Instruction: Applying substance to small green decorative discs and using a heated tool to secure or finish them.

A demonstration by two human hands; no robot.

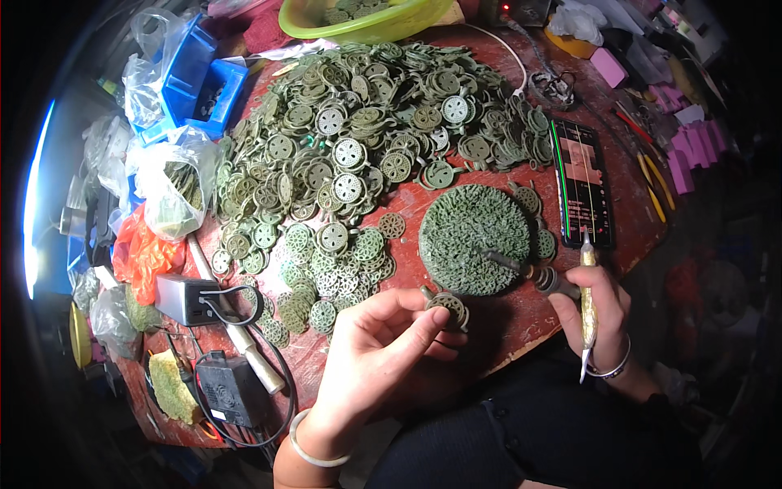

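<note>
My left hand pinches a small round openwork piece, dull green with a short stub on its edge, between thumb and fingers. My right hand grips a dark-tipped pen-shaped tool, its tip pointing left across a round, rough green pad. A slender carving tool with a mottled yellowish handle is also held upright in that hand, its pale pointed end downward. Beyond the left hand lie loose flat green openwork discs, and behind them a large heap of similar round pieces.
The red worktop carries a lit phone at right, near yellow-handled pliers. At left are a grey box with cables, a black device, plastic bags and a blue bin. A yellow-green basin stands at the back.
</note>
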